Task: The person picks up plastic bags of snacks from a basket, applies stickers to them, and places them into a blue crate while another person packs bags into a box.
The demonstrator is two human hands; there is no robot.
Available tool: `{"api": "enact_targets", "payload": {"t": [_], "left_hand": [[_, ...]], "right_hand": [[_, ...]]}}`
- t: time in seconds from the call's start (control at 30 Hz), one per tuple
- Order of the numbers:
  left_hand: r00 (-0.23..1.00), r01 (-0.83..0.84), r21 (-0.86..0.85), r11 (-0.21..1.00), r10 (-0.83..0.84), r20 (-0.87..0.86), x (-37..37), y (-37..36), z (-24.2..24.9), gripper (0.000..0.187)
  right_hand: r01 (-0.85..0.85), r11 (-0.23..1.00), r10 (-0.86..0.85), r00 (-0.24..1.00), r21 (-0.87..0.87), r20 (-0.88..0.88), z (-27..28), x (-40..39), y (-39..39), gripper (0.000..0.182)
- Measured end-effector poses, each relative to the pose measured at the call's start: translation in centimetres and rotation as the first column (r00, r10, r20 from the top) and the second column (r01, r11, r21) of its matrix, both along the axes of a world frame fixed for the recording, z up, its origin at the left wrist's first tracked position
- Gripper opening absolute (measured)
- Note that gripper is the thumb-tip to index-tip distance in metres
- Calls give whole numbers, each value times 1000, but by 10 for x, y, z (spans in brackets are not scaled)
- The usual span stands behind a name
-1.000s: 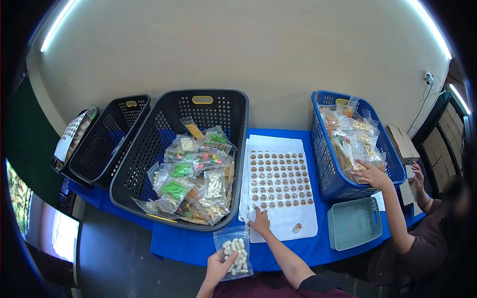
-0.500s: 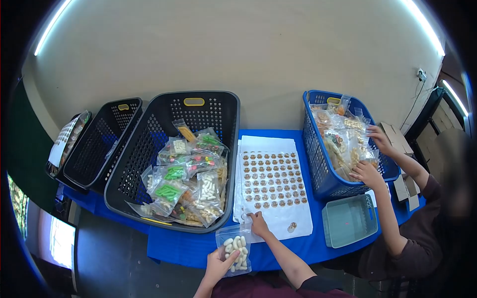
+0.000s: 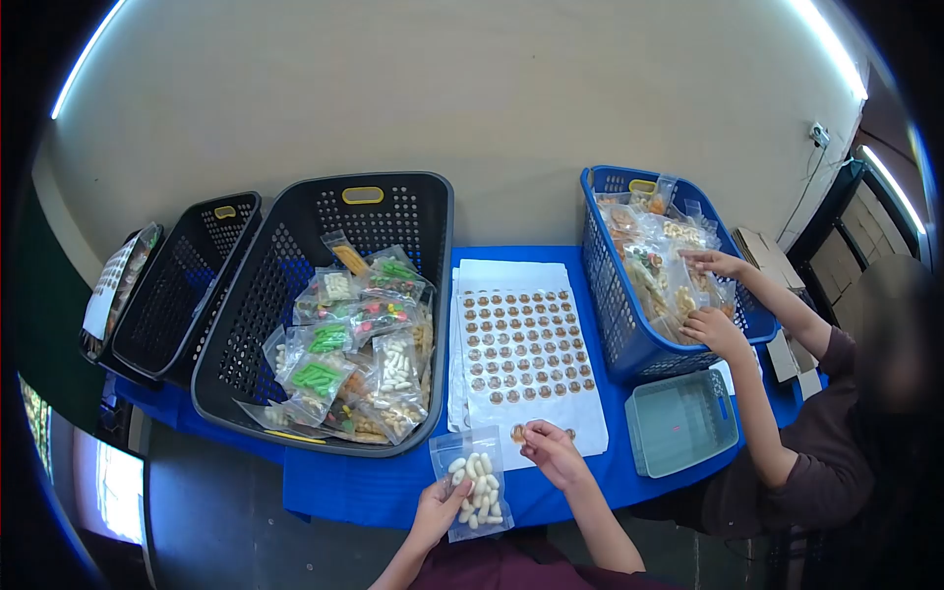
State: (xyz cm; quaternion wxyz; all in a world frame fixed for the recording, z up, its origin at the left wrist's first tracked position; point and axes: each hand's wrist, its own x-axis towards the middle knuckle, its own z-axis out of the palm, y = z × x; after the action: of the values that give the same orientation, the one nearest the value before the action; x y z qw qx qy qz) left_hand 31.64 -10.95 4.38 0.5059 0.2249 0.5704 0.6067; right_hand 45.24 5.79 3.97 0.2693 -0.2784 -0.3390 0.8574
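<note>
My left hand [image 3: 439, 509] grips a clear zip bag [image 3: 476, 482] of white oval pieces near the table's front edge. Just right of the bag, my right hand [image 3: 556, 454] pinches a small round brown sticker [image 3: 518, 433] between thumb and finger, above the lower part of the sticker sheet [image 3: 580, 393]. Rows of round stickers fill the middle of that sheet, and its bottom row is partly bare. Other white sheets lie beneath it.
A large dark basket [image 3: 224, 393] holds filled bags, with two smaller dark baskets farther left. At right, a co-worker's hands [image 3: 716, 329] touch bags in a blue basket [image 3: 615, 334]. A grey-green tray [image 3: 678, 423] stands in front of it.
My right hand has moved right from the sheet's lower left edge and turned, lifting the sticker into view. The co-worker's hands have shifted among the bags. The whole view has moved slightly.
</note>
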Motion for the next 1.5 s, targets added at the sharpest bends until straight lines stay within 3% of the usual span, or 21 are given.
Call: {"api": "enact_targets", "payload": {"t": [0.07, 0.17, 0.33, 0.43, 0.7, 1.0, 1.13, 1.5], "left_hand": [[1000, 17, 2, 1000, -17, 8, 5, 12, 6, 28], [994, 109, 24, 994, -109, -31, 7, 25, 11, 29], [979, 202, 51, 978, -199, -52, 16, 37, 14, 36], [975, 220, 66, 973, -219, -19, 22, 40, 14, 38], [956, 290, 156, 944, -294, 6, 35, 41, 43, 34], [935, 350, 55, 935, -352, 49, 24, 38, 29, 36], [938, 340, 102, 935, -344, 30, 22, 39, 31, 36], [931, 359, 118, 926, -364, 19, 19, 44, 28, 36]], "right_hand": [[-38, 997, 37, 999, 66, 10, 17, 13, -12, 17], [-31, 973, -11, 983, 227, 182, 53, 19, -42, 22], [16, 803, -250, 917, 596, 312, 45, 26, -61, 27], [41, 764, -327, 885, 644, 332, 47, 32, -65, 27], [73, 708, -409, 854, 703, 322, 46, 41, -70, 28], [46, 723, -368, 870, 690, 328, 50, 36, -69, 28], [38, 686, -412, 844, 727, 344, 50, 33, -69, 27], [171, 708, -430, 874, 685, 226, 41, 31, -68, 24]]}}
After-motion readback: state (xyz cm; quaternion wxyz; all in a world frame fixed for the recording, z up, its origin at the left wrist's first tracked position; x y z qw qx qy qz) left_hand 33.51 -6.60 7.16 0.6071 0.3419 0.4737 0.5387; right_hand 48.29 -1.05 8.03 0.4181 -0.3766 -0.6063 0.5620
